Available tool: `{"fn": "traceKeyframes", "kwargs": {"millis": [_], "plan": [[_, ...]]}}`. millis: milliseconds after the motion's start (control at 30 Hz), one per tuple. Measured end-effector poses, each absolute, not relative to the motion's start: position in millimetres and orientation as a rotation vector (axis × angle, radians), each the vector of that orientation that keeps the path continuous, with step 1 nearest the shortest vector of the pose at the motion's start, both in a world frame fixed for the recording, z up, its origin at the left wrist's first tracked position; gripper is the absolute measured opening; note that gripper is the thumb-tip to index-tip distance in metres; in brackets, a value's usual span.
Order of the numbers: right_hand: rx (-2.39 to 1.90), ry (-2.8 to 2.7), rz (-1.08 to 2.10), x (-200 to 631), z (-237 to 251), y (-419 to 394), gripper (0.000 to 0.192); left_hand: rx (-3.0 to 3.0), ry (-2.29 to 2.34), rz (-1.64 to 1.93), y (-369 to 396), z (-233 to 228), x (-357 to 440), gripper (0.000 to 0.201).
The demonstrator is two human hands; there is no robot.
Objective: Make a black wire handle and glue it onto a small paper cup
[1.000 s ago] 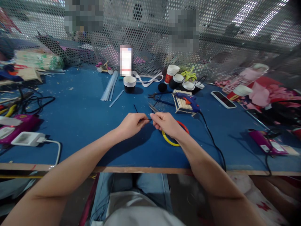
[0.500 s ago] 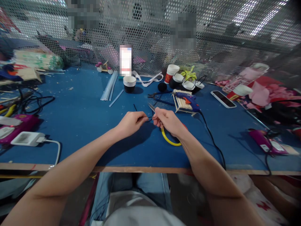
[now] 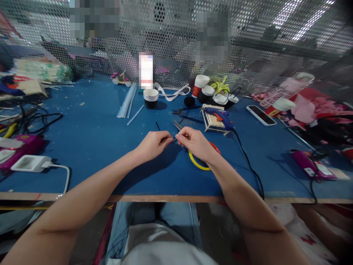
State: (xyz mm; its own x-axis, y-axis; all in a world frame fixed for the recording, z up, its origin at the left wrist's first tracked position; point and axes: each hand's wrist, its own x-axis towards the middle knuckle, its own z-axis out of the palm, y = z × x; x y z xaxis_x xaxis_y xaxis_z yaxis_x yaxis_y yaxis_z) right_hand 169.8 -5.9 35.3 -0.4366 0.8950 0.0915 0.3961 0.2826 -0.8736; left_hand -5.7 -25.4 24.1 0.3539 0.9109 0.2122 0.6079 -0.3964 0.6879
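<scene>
My left hand pinches a thin black cord between thumb and fingertips. Close beside it, my right hand is closed in a pinch at the same cord, the fingertips of both hands nearly meeting. Scissors with yellow and red handles lie on the table under my right hand, their blades showing past its far side. A short black piece rests just beyond my left hand. Pliers with dark handles lie farther back.
A blue glue gun rests on a small stick rack, its black cable running to the front edge. Behind stand a black-and-white paper cup, clear glue sticks, several more cups and a lit phone. A white phone lies right.
My right hand has shifted slightly left, its fingers now closer to my left fingertips on the cord. The scissors stay on the table, with more of the red handle visible.
</scene>
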Motion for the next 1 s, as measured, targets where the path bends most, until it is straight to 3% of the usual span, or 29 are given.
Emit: {"fn": "traceKeyframes", "kwargs": {"millis": [300,800,1000], "plan": [[-1.277,-1.854,1.256,171.2,30.8,-2.3,0.053,2.126,1.34,0.82,-26.7,26.0,-5.2,0.021],[-1.161,-1.988,1.041,172.9,32.6,-1.8,0.018,2.17,1.385,0.739,-23.8,27.9,-8.0,0.024],[-1.253,-1.85,1.209,174.4,31.1,1.7,0.045,2.166,1.385,0.782,-24.4,27.8,-7.6,0.022]]}}
